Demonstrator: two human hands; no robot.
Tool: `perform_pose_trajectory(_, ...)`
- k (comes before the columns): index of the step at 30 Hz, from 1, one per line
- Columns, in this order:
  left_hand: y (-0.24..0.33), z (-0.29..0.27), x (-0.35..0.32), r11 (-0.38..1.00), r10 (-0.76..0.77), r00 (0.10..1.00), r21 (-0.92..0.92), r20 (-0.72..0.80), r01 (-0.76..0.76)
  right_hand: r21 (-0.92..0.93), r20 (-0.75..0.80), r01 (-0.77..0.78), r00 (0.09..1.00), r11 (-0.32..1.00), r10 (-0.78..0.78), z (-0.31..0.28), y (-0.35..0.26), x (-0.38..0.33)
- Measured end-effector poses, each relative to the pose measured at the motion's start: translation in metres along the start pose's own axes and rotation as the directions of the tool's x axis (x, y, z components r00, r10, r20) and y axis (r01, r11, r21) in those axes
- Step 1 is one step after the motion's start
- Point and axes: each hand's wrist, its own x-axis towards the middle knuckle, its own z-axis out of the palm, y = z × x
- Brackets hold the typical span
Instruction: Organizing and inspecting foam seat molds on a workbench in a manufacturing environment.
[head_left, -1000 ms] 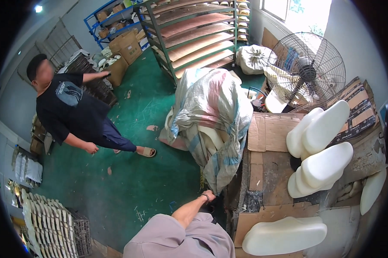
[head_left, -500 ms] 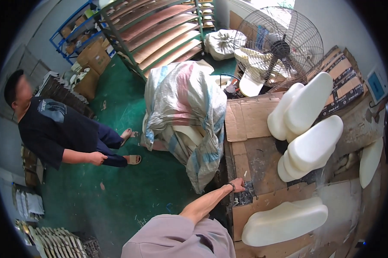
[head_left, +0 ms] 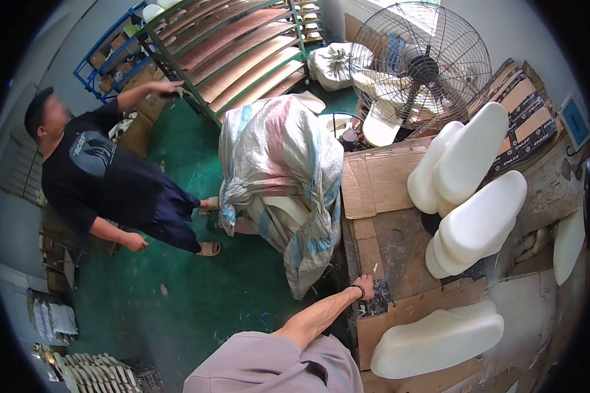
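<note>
Cardboard-topped table (head_left: 399, 249) edge under left hand (head_left: 365, 287).

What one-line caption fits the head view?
Left hand rests on the cardboard-covered workbench edge beside white foam cushions, near a large woven sack.

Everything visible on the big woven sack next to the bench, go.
The woven sack is a large plastic-weave bag, whitish with faded pink and blue stripes, crumpled and bulging. It stands on the green floor, leaning against the left edge of the cardboard-covered bench. Pale curved pieces show at a gap low on its front; its mouth cannot be made out. Its lower corner trails toward the person's hand, which rests on the bench edge, apart from it. A shelving rack stands behind.
</note>
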Motion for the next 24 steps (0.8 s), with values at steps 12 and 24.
perform_pose_trajectory(12,0.008,0.000,0.000,0.997,-0.061,0.998,0.045,0.019,0.061,0.115,0.000,-0.034,0.999,0.993,0.034,0.012,-0.004,0.006)
perform_pose_trajectory(24,0.013,-0.002,0.001,0.999,-0.040,0.998,-0.007,0.057,0.041,0.020,-0.219,0.578,0.799,0.816,-0.561,0.024,0.068,0.061)
